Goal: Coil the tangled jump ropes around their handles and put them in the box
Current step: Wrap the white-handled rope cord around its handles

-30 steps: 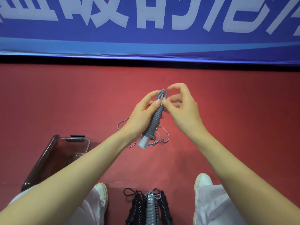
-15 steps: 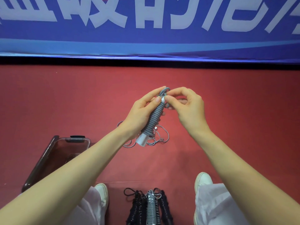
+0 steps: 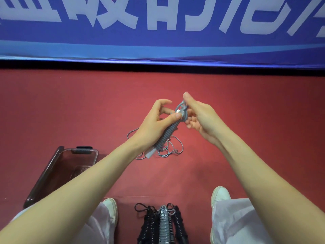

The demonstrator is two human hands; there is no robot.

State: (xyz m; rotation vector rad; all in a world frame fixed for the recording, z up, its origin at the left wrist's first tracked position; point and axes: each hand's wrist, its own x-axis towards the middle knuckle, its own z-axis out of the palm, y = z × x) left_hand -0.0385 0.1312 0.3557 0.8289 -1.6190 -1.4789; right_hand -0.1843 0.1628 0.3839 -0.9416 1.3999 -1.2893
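Observation:
My left hand grips a grey jump rope handle with grey cord coiled tightly along it, held tilted above the red floor. My right hand pinches the loose loop of cord at the handle's top end. Under my hands a tangled grey rope lies loose on the floor. A dark see-through plastic box stands open at the lower left, partly hidden by my left forearm. Three coiled ropes, two black and one grey, lie between my feet.
A blue banner wall with white characters closes off the far side of the red floor. My white shoes and light trousers frame the bottom of the view.
My right hand turned and lifted, pulling the cord loop at the handle's top; my left index finger has straightened away from the loop. The handle stays in the same spot.

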